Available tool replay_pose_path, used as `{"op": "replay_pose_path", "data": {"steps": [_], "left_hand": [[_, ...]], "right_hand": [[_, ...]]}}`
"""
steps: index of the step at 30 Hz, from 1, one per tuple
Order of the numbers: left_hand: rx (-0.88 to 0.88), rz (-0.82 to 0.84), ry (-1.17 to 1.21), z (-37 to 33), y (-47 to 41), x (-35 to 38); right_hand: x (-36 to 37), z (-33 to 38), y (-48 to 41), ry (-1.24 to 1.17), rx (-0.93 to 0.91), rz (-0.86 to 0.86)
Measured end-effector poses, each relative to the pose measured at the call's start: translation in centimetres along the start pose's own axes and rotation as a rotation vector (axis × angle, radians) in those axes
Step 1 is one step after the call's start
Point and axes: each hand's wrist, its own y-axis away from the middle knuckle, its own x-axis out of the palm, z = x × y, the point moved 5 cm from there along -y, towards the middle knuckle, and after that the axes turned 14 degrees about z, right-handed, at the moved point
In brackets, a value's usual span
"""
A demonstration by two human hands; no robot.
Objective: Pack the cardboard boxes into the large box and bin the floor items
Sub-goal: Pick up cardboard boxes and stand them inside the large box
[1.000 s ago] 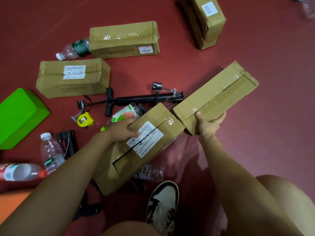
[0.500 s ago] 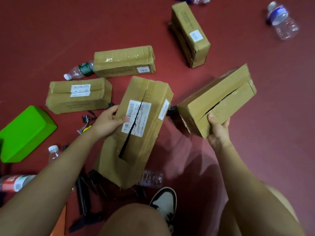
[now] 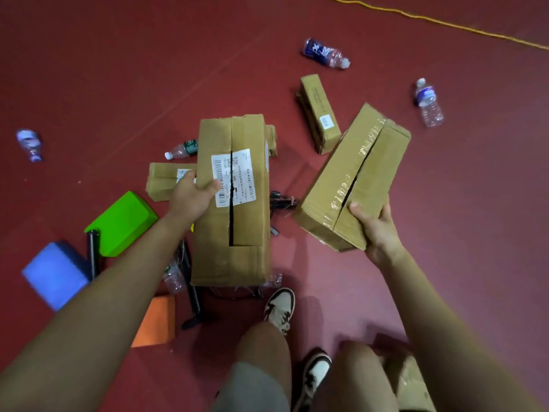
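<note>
Boxes fill both hands, held clear of the red floor [image 3: 118, 69]. The left hand [image 3: 194, 197] is clamped on the left edge of the labelled box [image 3: 234, 242], thumb across the shipping label. It grips about mid-length, which I take to be for one-handed balance. The right hand [image 3: 377, 230] is clamped on the near end of the taped box [image 3: 353, 173], thumb on top beside the slit, so the far end juts away. Carrying two at once looks like a way to save trips to the large box. A bit of cardboard [image 3: 408, 379] at the near right, by the person's legs, may be that box, though I cannot tell.

Cardboard boxes number five: two held and three on the floor. Those three are a narrow box [image 3: 319, 114] far right, a flat box [image 3: 165, 181] behind the left hand, and a hidden box [image 3: 271, 141] showing only an edge.

Four bottles lie in the open: a dark-blue bottle [image 3: 325, 53], a clear bottle [image 3: 429, 102], a green-label bottle [image 3: 182, 150] and a blurred bottle [image 3: 29, 144]. Two crushed ones sit half under the labelled box.

Foam blocks number three: a green block [image 3: 121, 224], a blue block [image 3: 55, 275] and an orange block [image 3: 156, 321].
</note>
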Motion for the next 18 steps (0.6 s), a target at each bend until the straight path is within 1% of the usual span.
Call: {"op": "replay_pose_path", "data": {"steps": [3, 9, 12, 18], "left_hand": [[-0.078, -0.017, -0.020, -2.4, 5.7, -2.8], [-0.081, 0.014, 0.000, -6.9, 16.5, -6.1], [-0.054, 0.011, 0.036, -7.4, 21.7, -6.8], [-0.144, -0.080, 0.016, -5.4, 31.2, -8.0]], "right_hand": [[2.5, 4.5, 5.3, 0.086, 0.033, 0.018], [6.6, 12.1, 14.7, 0.187, 0.053, 0.063], [8.2, 14.5, 18.7, 0.240, 0.062, 0.131], [10.7, 16.1, 25.3, 0.366, 0.115, 0.284]]}}
